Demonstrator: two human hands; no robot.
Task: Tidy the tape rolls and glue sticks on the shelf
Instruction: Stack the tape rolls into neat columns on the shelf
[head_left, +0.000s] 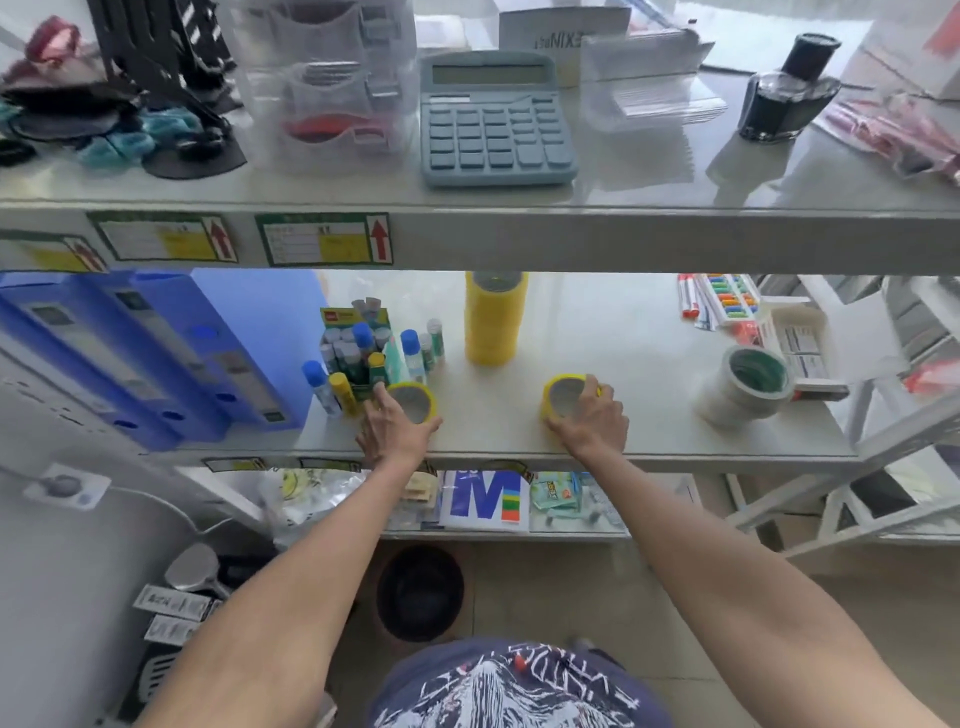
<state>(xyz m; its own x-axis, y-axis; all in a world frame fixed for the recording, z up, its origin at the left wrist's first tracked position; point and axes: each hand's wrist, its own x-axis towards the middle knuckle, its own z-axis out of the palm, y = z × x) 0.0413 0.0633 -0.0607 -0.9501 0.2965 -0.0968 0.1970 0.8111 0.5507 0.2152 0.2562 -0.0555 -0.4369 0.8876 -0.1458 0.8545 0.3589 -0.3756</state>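
We see two yellow tape rolls lying flat; our left hand (395, 423) grasps one (415, 401), right hand (592, 415) the other (563, 397)

yellow tape rolls (492, 318), blue calculator (496, 122)

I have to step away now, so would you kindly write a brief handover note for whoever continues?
Left hand grips a yellow tape roll by the glue sticks. Right hand grips another yellow roll mid-shelf.
Done: a tall yellow stack stands behind.
Left: both held rolls, the white rolls at right, and loose glue sticks around the green box.
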